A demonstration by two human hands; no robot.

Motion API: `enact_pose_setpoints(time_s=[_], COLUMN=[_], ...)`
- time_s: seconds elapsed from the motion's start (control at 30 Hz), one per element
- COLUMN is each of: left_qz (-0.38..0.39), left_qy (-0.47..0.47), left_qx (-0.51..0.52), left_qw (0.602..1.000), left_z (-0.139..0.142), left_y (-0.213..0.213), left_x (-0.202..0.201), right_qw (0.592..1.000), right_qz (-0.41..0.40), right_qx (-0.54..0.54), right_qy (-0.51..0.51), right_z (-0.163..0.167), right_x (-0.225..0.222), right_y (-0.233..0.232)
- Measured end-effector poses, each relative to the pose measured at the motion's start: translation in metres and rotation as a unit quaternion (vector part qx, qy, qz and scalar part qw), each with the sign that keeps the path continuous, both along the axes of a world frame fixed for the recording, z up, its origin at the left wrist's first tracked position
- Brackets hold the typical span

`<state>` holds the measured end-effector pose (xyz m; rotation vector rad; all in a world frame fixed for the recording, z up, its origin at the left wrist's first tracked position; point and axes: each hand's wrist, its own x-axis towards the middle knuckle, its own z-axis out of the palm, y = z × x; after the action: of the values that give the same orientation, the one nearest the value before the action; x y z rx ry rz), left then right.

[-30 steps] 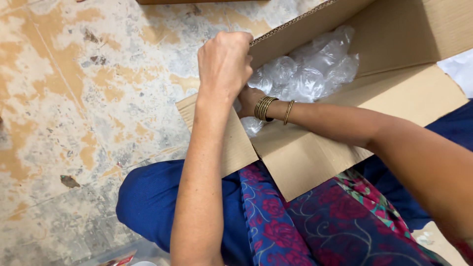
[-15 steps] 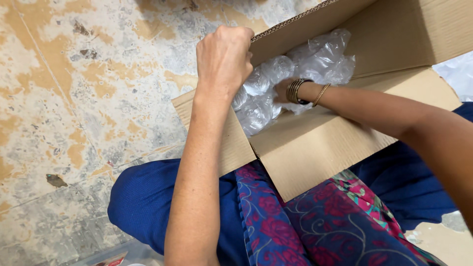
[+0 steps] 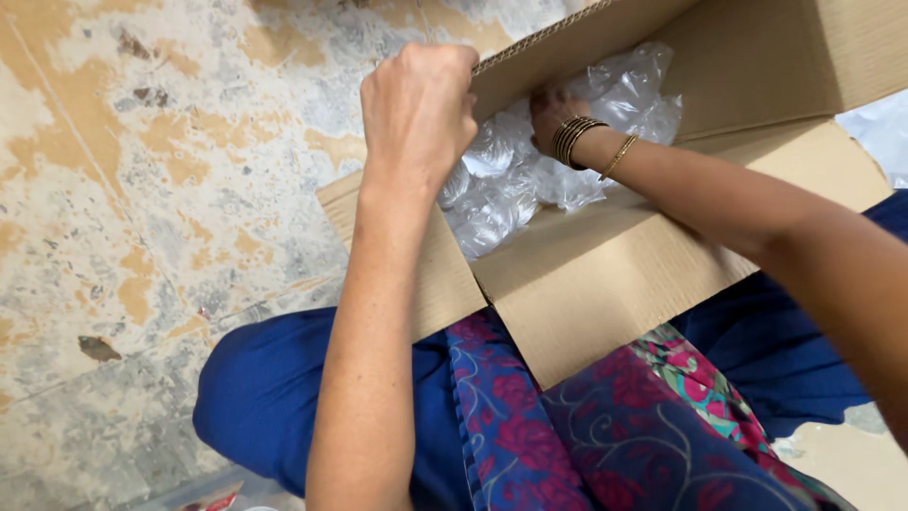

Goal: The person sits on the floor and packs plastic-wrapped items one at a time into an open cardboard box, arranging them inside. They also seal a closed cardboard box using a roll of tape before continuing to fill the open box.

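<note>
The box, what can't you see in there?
Head view only:
- Right hand: fingers hidden behind the cardboard box flap, so its grasp is unclear.
- Box bottom: covered by the clear plastic wrap.
- Left hand: fist on the flap edge, fingertips turned away.
- Small container: cut off by the bottom edge.

Crumpled plastic wrap [image 3: 530, 180] fills the open cardboard box [image 3: 605, 284] around the right hand [image 3: 549, 106], leaving little free room inside. A raised flap [image 3: 577, 43], pinched by the left hand [image 3: 416, 109], walls off the far side. Left of that hand the floor [image 3: 142, 189] lies bare
</note>
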<state>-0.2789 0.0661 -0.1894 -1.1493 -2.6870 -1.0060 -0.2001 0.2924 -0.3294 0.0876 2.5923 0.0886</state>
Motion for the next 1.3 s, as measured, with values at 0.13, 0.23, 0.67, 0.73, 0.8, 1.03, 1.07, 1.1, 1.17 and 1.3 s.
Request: enact_pose_setpoints(time_s=[0.13, 0.23, 0.67, 0.73, 0.8, 1.03, 1.07, 1.1, 1.17, 1.3], left_qz=[0.001, 0.001, 0.000, -0.004, -0.004, 0.007, 0.006, -0.002, -0.011, -0.006], left_qy=[0.015, 0.005, 0.015, 0.009, 0.012, -0.011, -0.010, -0.010, -0.004, -0.008], left_qx=[-0.002, -0.011, -0.003, -0.001, -0.004, -0.011, -0.008, -0.006, -0.008, -0.016], left_qw=[1.000, 1.000, 1.000, 1.000, 1.000, 1.000, 1.000, 1.000, 1.000, 1.000], left_z=[0.002, 0.006, -0.002, 0.001, 0.005, 0.007, 0.006, 0.005, 0.003, 0.004], left_y=[-0.001, -0.001, -0.004, -0.004, -0.003, -0.001, -0.002, -0.003, -0.002, -0.001], left_x=[0.001, 0.000, 0.002, 0.001, 0.000, 0.002, 0.004, 0.005, 0.005, 0.004], right_qw=[0.992, 0.996, 0.952, 0.953, 0.943, 0.994, 0.996, 0.997, 0.999, 0.997], right_qz=[0.123, 0.039, 0.102, 0.111, 0.135, -0.071, -0.056, -0.047, -0.027, -0.020], right_qx=[-0.016, 0.020, 0.128, 0.094, 0.110, 0.048, 0.047, 0.045, 0.028, 0.001], right_qy=[0.002, -0.072, -0.260, -0.267, -0.285, -0.066, -0.051, -0.037, -0.025, -0.069], right_z=[-0.008, -0.010, -0.010, -0.008, -0.006, -0.007, -0.010, -0.012, -0.015, -0.017], right_x=[0.001, 0.010, 0.030, 0.032, 0.032, 0.019, 0.017, 0.016, 0.014, 0.011], right_y=[0.011, 0.010, 0.014, 0.012, 0.009, 0.012, 0.014, 0.014, 0.014, 0.008])
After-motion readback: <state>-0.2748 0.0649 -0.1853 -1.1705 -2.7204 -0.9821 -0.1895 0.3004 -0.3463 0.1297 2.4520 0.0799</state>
